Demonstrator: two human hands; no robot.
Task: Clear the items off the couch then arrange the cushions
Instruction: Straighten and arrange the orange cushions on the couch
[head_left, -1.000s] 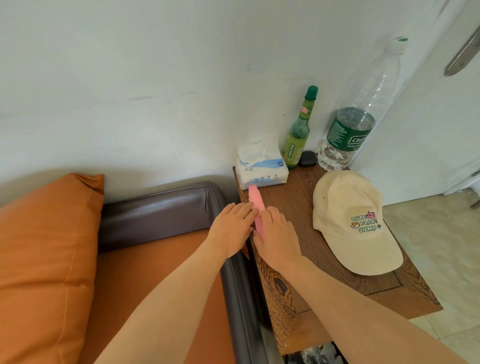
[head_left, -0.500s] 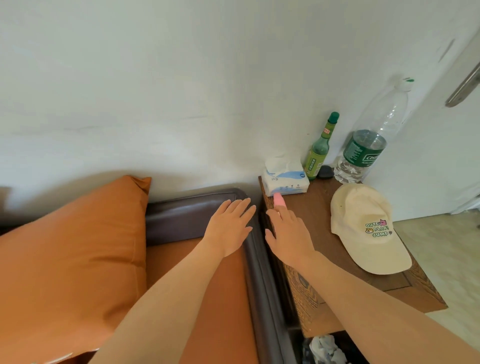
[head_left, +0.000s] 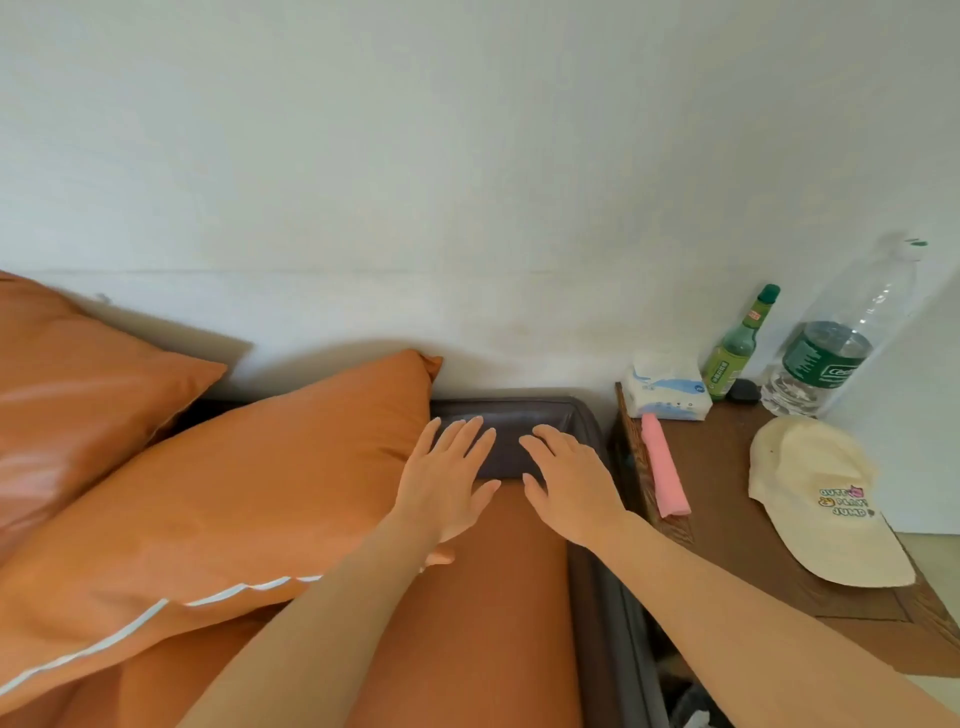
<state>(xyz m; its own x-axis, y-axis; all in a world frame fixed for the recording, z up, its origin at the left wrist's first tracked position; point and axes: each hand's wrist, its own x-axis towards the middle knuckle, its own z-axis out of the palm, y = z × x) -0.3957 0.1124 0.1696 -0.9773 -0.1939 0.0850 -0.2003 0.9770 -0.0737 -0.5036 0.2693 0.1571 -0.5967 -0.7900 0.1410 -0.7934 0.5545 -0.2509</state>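
The couch (head_left: 483, 613), with an orange seat and a dark brown frame, is seen running along the white wall (head_left: 467, 156). Two orange cushions are observed on it: the nearer cushion (head_left: 234, 504), edged with white piping, lies tilted against the backrest, and a second cushion (head_left: 78, 395) is propped behind it at the far left, overlapping it. No loose items are visible on the part of the seat in view.

The left hand (head_left: 447, 483) is held flat over the seat beside the nearer cushion's edge; its grip is spread, fingers straight, nothing held. The right hand (head_left: 571, 483) is positioned likewise near the couch corner, grip spread and empty. Contact with the frame cannot be confirmed.

On the wooden surface (head_left: 727, 519) just beside the couch are noted a pink rolled item (head_left: 665, 473), a tissue pack (head_left: 667, 392), a green glass bottle (head_left: 737, 348), a large clear water bottle (head_left: 836, 343) and a cream cap (head_left: 821, 499).
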